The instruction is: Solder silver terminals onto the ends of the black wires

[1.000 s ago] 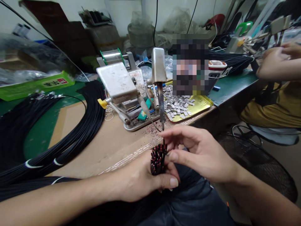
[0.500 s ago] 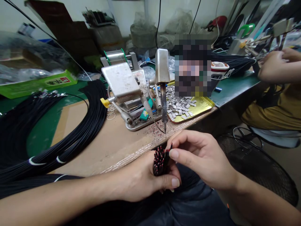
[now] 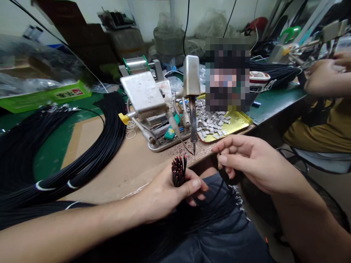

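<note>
The left hand (image 3: 164, 193), its forearm slanting in from eight o'clock, wraps its fingers around an upright bundle of slim black cables (image 3: 178, 172) with reddish tips. At three o'clock from the bundle, the right hand (image 3: 249, 162) pinches a single cable (image 3: 219, 152) between thumb and forefinger. A soldering iron (image 3: 193, 124) points down at one o'clock, near a shiny gold tray (image 3: 239, 122) at two.
</note>
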`<state>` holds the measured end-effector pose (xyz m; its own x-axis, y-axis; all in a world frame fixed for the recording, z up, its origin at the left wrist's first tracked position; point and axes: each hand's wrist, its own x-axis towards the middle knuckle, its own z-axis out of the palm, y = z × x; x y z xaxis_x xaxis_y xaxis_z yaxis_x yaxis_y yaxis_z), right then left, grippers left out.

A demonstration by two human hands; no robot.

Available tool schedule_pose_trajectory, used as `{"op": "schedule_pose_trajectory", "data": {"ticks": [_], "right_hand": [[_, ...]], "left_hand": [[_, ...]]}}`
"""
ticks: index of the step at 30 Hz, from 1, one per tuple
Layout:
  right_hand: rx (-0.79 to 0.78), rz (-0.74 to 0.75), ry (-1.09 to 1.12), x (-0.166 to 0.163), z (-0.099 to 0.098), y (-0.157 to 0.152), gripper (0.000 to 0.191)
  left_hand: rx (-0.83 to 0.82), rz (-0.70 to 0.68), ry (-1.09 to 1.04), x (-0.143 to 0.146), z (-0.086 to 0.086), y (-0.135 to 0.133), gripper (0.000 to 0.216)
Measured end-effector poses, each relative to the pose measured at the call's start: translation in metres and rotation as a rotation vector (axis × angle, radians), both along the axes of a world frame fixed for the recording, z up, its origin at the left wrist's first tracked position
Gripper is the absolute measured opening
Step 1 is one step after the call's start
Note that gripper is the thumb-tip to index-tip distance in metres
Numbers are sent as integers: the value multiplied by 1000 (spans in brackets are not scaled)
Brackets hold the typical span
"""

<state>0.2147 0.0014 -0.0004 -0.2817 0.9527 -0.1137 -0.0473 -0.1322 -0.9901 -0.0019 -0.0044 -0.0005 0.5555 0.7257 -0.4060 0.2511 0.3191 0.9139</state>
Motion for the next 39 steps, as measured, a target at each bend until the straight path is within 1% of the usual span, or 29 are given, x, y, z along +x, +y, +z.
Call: {"op": "schedule_pose_trajectory", "data": {"ticks": [3, 7, 9, 11, 14, 16, 18, 20, 25, 27, 28, 30, 31, 32, 34, 35, 36, 37, 39], "right_hand": [[-35, 19, -5, -11, 0, -4, 14], [36, -37, 41, -33, -9, -12, 11], [61, -42, 44, -37, -11, -14, 11], [94, -48, 19, -35, -12, -14, 9], [136, -48, -83, -26, -10, -11, 8], [131, -47, -159, -20, -8, -8, 10], [111, -36, -174, -17, -9, -5, 12], [98, -17, -107, -18, -12, -3, 13], [141, -2, 237, -34, -30, -4, 14], [159, 0, 306, -38, -34, -3, 14], [162, 24, 297, -38, -35, -2, 14], [195, 54, 173, -32, -32, 5, 11], [250, 11, 56, -26, -30, 11, 8], [330, -74, -88, -20, -29, 18, 6], [559, -388, -398, -6, -29, 35, 4], [648, -523, -523, 1, -31, 44, 3], [697, -597, -612, 7, -35, 53, 5], [719, -621, -668, 12, -39, 61, 8], [737, -613, -732, 17, -49, 74, 14]], "left_hand": [[23, 42, -9, 1, -1, 0, 34], [18, 140, -28, 0, 0, 0, 33], [8, 174, -24, 1, 0, 0, 33], [26, 187, -11, 1, 1, 0, 32], [66, 216, 8, 1, 0, 0, 29], [86, 241, 16, 0, -1, 0, 28], [99, 257, 22, 0, -1, 0, 28], [99, 257, 31, 0, -1, 1, 27], [95, 209, 62, -1, -1, 1, 25], [95, 194, 59, -1, -1, 1, 25], [93, 191, 59, -1, -1, 1, 26], [84, 196, 63, 0, 0, 1, 25], [79, 199, 68, 0, 0, 1, 26], [72, 203, 72, 1, 1, 2, 28], [58, 209, 82, 2, 2, 2, 33], [50, 207, 88, 3, 2, 2, 35], [42, 204, 96, 3, 3, 2, 36], [34, 199, 101, 3, 3, 2, 36], [17, 193, 105, 3, 3, 3, 35]]}}
